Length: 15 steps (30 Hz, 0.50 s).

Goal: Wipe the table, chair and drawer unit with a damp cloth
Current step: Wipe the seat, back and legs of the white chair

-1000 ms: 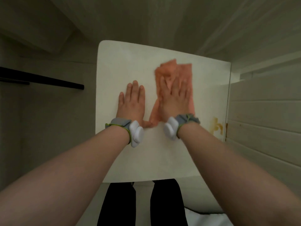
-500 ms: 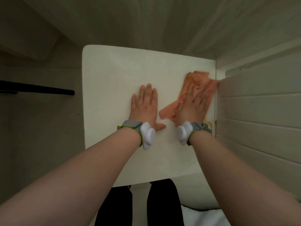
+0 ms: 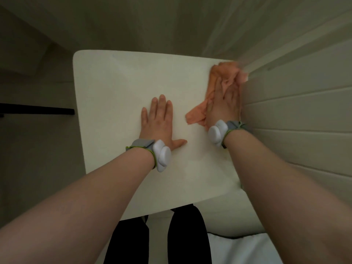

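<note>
White bench (image 3: 114, 88) carries both hands. Left hand (image 3: 158, 122) lies flat, fingers spread. Right hand (image 3: 225, 103) presses flat on the cloth (image 3: 222, 73) at the bench's right edge, touching the panelling (image 3: 295, 111). The cloth's far end is blurred.

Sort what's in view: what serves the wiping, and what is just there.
In use: orange cloth, right hand pressing it, left hand flat on the white top.
Just there: panelled wall on the right, black bar on the left, wrist devices.
</note>
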Motion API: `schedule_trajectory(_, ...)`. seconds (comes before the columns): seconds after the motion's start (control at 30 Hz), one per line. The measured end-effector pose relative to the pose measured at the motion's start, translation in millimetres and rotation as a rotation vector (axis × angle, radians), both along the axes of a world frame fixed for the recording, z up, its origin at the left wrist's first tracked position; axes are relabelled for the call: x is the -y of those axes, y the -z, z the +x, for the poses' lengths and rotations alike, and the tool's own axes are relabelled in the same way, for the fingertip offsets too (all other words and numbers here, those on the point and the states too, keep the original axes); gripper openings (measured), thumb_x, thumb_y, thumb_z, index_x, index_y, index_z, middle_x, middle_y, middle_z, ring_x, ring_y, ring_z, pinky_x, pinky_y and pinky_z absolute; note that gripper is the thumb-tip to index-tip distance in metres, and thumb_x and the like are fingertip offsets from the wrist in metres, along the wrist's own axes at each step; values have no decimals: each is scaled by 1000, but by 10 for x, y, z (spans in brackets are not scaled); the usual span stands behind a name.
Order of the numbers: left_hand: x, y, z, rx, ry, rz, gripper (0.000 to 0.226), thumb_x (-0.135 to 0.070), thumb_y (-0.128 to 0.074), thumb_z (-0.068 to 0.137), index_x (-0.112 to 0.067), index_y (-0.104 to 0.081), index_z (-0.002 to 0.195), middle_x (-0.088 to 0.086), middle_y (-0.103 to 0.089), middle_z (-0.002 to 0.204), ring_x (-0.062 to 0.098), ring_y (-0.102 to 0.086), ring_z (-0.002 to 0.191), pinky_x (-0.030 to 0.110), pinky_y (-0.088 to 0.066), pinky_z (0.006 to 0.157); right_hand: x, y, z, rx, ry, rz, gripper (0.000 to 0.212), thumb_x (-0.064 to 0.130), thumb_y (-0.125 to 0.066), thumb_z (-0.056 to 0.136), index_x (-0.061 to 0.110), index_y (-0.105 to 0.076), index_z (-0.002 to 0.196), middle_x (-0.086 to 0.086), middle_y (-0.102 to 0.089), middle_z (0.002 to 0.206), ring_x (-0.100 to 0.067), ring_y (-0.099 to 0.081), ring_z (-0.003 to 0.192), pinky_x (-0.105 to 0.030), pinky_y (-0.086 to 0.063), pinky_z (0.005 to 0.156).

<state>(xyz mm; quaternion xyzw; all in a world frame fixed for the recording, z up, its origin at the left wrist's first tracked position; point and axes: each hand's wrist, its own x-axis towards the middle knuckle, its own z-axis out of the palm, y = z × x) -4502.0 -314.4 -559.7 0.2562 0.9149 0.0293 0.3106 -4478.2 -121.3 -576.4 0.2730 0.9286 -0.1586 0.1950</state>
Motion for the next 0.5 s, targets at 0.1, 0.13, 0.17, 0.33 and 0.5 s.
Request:
schedule_trajectory(0.1,-10,-8,19,-19,-2,4,115,-70,-56,69,-10,4,148,9,13,156,29,13,144,51,1,114,137,-37,377,-4,11,17,65,33,-29,97,23,7,150,-18,12,156,-32,8,145,-37,6,117)
schedule_trajectory(0.13,-13,-14,52,-38,-1,9,114,-70,-54,70,-10,3,148,10,11,156,30,13,144,51,2,114,186,-52,488,2,22,13,65,33,-30,97,23,7,150,-18,12,157,-31,7,145,-36,7,117)
schedule_trajectory(0.17,-19,-24,104,-54,5,22,112,-71,-52,71,-9,3,148,10,11,156,30,13,143,51,4,114,229,-73,592,16,36,7,65,33,-30,98,24,7,150,-18,10,157,-31,5,145,-36,6,117)
schedule_trajectory(0.33,61,-52,511,-9,80,70,109,-72,-43,75,-8,6,147,10,13,156,29,16,143,47,10,113,387,-152,1092,72,55,-9,65,32,-32,99,23,8,150,-17,12,157,-31,8,145,-37,5,118)
schedule_trajectory(0.5,236,-37,740,7,126,61,110,-66,-52,76,-8,9,147,9,13,156,28,16,143,45,8,114,551,-178,1511,84,71,27,64,31,-32,99,19,6,150,-20,8,157,-32,6,145,-36,4,118)
